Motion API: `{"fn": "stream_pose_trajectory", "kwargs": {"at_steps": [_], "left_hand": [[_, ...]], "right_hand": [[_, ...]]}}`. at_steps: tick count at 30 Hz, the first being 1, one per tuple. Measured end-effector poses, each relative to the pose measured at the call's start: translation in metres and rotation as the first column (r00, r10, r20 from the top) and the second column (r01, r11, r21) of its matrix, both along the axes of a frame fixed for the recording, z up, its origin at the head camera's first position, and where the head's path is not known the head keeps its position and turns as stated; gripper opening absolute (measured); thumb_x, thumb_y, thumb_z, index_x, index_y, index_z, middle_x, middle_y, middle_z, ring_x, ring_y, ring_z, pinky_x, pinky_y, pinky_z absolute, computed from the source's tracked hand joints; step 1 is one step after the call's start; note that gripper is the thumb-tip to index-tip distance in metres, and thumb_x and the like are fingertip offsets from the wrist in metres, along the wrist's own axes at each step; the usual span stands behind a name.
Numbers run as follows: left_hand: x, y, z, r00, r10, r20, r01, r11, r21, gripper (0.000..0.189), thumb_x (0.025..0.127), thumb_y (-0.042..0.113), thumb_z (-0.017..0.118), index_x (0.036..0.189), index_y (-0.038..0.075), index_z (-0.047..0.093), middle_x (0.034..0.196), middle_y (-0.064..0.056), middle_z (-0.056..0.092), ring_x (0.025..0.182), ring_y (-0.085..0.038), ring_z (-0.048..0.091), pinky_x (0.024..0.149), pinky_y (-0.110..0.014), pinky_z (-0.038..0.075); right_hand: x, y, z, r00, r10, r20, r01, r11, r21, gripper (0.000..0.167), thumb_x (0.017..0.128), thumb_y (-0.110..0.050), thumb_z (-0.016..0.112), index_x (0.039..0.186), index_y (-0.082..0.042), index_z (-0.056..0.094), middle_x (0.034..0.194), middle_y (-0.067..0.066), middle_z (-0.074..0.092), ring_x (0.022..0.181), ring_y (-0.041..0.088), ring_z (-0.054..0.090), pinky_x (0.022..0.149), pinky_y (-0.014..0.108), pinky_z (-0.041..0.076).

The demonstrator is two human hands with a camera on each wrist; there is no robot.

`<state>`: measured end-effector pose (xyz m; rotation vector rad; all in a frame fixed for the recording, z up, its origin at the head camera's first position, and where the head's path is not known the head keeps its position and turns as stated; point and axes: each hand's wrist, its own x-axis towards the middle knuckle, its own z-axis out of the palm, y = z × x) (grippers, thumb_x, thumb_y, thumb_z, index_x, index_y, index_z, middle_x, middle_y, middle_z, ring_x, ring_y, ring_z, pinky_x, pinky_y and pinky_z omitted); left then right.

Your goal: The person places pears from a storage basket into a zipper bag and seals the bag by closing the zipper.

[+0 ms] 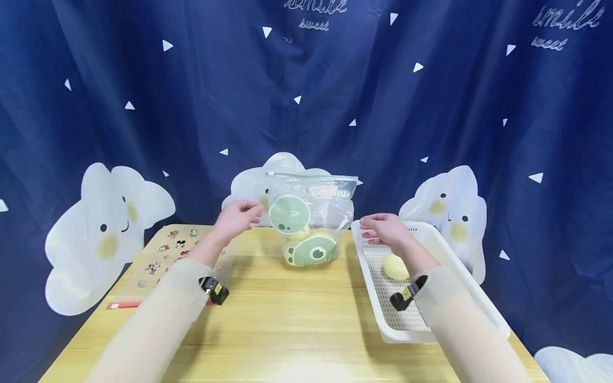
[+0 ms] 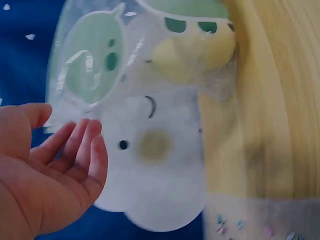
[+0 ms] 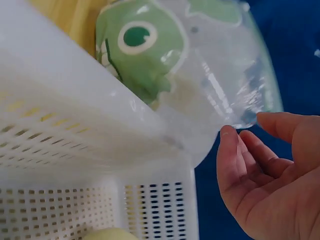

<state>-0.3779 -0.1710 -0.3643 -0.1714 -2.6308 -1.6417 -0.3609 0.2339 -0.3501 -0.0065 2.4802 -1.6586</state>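
Note:
A clear zip bag (image 1: 311,213) with green cartoon prints stands upright on the table, its green zip strip along the top. Pale yellow rounded contents (image 2: 192,55) show through the plastic, partly hidden by the prints. To the left of the bag is my left hand (image 1: 239,215), fingers loosely bent and holding nothing. My right hand (image 1: 385,229) hovers by the bag's right side, above the basket's far left corner, also with nothing in its grasp. In the right wrist view its fingertips (image 3: 230,132) appear close to the bag's corner; contact is unclear.
A white perforated basket (image 1: 375,308) stands on the right of the wooden table (image 1: 287,308), with a pale yellow rounded item (image 1: 395,267) inside. A flat clear bag (image 1: 158,250) with small cartoon figures and a red zip lies at left. Behind hangs a blue curtain (image 1: 306,127).

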Motion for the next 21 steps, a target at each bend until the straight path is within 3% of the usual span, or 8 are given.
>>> {"fn": "stream_pose_trajectory", "kwargs": {"at_steps": [4,8,12,15,17,21], "left_hand": [[0.027,-0.023,0.01,0.996,-0.068,-0.056,0.062,0.994,-0.093,0.046,0.113,0.035,0.061,0.143,0.0,0.068,0.135,-0.023,0.075,0.119,-0.033,0.077,0.088,-0.027,0.064],[0.056,-0.047,0.005,0.989,-0.118,-0.088,0.099,0.975,-0.201,0.04,0.112,0.031,0.065,0.137,0.001,0.072,0.12,-0.018,0.08,0.105,-0.025,0.078,0.083,-0.027,0.064],[0.08,-0.072,-0.018,0.986,-0.136,-0.099,0.097,0.94,-0.326,0.033,0.11,0.028,0.068,0.131,0.003,0.076,0.107,-0.007,0.08,0.089,-0.015,0.071,0.072,-0.027,0.06],[0.094,-0.09,-0.04,0.987,-0.134,-0.091,0.084,0.903,-0.42,0.028,0.107,0.027,0.072,0.124,0.006,0.078,0.106,-0.003,0.08,0.091,-0.015,0.07,0.076,-0.031,0.061],[0.102,-0.1,-0.053,0.986,-0.139,-0.092,0.078,0.873,-0.482,0.027,0.104,0.023,0.075,0.122,0.004,0.078,0.109,-0.006,0.081,0.097,-0.021,0.073,0.084,-0.04,0.064],[0.113,-0.121,-0.072,0.983,-0.18,-0.042,0.116,0.78,-0.615,0.037,0.094,0.014,0.08,0.125,-0.005,0.075,0.121,-0.022,0.078,0.114,-0.043,0.074,0.102,-0.064,0.06]], "right_hand": [[0.028,0.008,0.009,0.997,0.068,-0.048,-0.069,0.997,-0.016,0.048,0.111,-0.023,0.064,0.146,0.009,0.06,0.125,0.01,0.078,0.098,0.011,0.077,0.081,0.022,0.065],[0.062,0.012,0.012,0.988,0.127,-0.089,-0.13,0.991,-0.027,0.046,0.11,-0.023,0.066,0.144,0.008,0.063,0.119,0.001,0.079,0.1,0.011,0.076,0.08,0.024,0.066],[0.095,0.011,0.006,0.98,0.175,-0.093,-0.179,0.983,-0.04,0.044,0.109,-0.022,0.069,0.141,0.007,0.065,0.122,0.006,0.079,0.101,0.017,0.075,0.08,0.028,0.067],[0.113,0.008,-0.002,0.973,0.212,-0.087,-0.216,0.975,-0.043,0.041,0.108,-0.021,0.069,0.137,0.008,0.067,0.119,0.007,0.078,0.1,0.02,0.075,0.08,0.029,0.067],[0.122,0.006,-0.007,0.969,0.228,-0.089,-0.232,0.972,-0.038,0.039,0.107,-0.021,0.07,0.134,0.007,0.068,0.115,0.005,0.078,0.098,0.019,0.075,0.078,0.029,0.067],[0.135,0.001,-0.013,0.962,0.247,-0.117,-0.248,0.969,0.004,0.035,0.106,-0.021,0.072,0.131,0.004,0.071,0.102,0.003,0.075,0.089,0.015,0.071,0.075,0.027,0.064]]}}
